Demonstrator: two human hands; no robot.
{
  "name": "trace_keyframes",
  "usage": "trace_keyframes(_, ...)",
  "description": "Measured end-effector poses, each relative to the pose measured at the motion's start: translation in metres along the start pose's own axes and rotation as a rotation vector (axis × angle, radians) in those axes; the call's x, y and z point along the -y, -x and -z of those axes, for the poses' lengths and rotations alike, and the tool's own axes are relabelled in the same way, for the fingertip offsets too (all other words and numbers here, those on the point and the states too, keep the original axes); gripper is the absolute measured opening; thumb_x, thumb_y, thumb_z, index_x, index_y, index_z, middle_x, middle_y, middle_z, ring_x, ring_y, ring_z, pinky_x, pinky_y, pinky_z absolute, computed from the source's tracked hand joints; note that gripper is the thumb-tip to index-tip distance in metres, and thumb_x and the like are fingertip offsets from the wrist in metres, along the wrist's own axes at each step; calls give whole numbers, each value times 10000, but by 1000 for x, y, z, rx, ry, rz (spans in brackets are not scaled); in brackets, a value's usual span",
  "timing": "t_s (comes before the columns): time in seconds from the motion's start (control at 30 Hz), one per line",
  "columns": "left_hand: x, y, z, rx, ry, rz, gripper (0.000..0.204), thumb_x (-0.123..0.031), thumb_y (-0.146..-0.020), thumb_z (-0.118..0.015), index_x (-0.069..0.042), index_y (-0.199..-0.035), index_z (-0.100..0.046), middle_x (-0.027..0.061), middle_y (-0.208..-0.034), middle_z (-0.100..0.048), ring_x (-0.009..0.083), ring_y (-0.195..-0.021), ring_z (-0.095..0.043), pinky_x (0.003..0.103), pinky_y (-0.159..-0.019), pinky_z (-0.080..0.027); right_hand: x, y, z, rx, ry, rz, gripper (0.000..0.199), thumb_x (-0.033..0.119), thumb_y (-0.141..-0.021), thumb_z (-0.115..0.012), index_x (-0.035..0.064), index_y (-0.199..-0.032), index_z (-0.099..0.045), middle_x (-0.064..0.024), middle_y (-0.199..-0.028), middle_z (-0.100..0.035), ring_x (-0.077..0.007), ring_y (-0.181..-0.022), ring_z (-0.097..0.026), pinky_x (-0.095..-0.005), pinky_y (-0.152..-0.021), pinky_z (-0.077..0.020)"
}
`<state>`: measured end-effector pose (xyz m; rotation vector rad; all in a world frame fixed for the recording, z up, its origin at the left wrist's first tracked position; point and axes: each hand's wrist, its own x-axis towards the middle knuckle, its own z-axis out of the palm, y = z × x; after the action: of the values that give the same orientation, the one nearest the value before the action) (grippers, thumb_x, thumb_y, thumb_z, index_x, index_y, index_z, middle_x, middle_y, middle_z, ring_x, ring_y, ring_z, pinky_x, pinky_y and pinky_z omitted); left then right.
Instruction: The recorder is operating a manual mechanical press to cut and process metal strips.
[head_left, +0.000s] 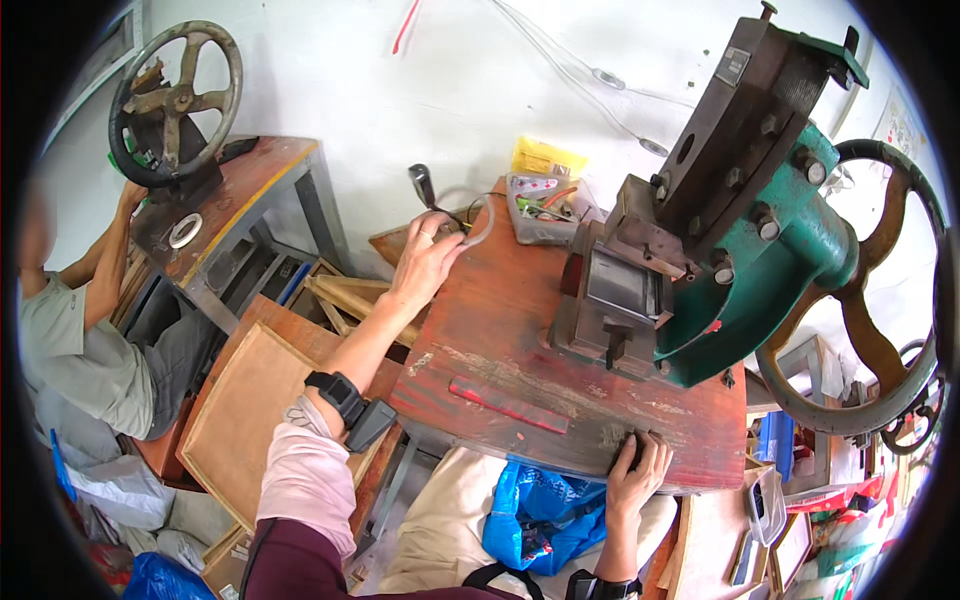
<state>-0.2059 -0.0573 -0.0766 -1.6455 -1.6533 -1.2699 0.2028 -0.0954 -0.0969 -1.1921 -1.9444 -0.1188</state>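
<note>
Metal ring [478,215]: a thin grey hoop, lying at the far left corner of the red worktop [500,330], just beside the clear plastic tray; the left hand is touching it.
Left hand [428,255]: reaching out over the worktop's far left edge, its grip narrowing on the near side of the ring, fingers curling; whether they are fully pinching it cannot be told.
Right hand [637,475]: resting on the worktop's near edge, grip closing over the rim, fingertips lying on top and thumb going underneath, holding nothing else.
Clear plastic tray [545,210]: sitting at the back of the worktop, carrying a jumble of small parts, red and green among them; they are too small to tell apart.
Yellow packet [548,158]: leaning behind the tray, against the wall.
Green press [790,240]: standing on the worktop's right half, its dark handwheel [880,340] hanging off the right side.
Blue plastic bag [540,515]: lying in the person's lap, below the worktop's near edge; its contents are not showing.
Red strip [508,405]: lying flat near the front of the worktop.
Other person [80,340]: sitting at the left, one hand reaching toward a second handwheel press [175,95] on another table.
</note>
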Motion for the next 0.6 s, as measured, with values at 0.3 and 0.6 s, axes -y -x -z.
trace_keyframes(0.3, 38, 219, 191, 213, -346, 600, 318, -120, -814, -640, -17, -1110, -587, 220, -1267, -467, 396, -1210, -408, 453, -1015, -338, -3, -4, 3, 46, 63, -30, 134, 68, -862, -554, -39, -933, -592, -189, -940, -594, -352, -917, -549, -445, -834, -422)
trace_keyframes(0.6, -135, 478, 353, -31, -694, 1901, 842, -425, -752, -725, 76, -1317, -352, 271, -1266, -463, 356, -1211, -438, 432, -1015, -336, -23, 4, -3, -2, 58, 14, 211, 147, -912, -542, -51, -959, -594, -187, -944, -591, -357, -895, -541, -446, -807, -418)
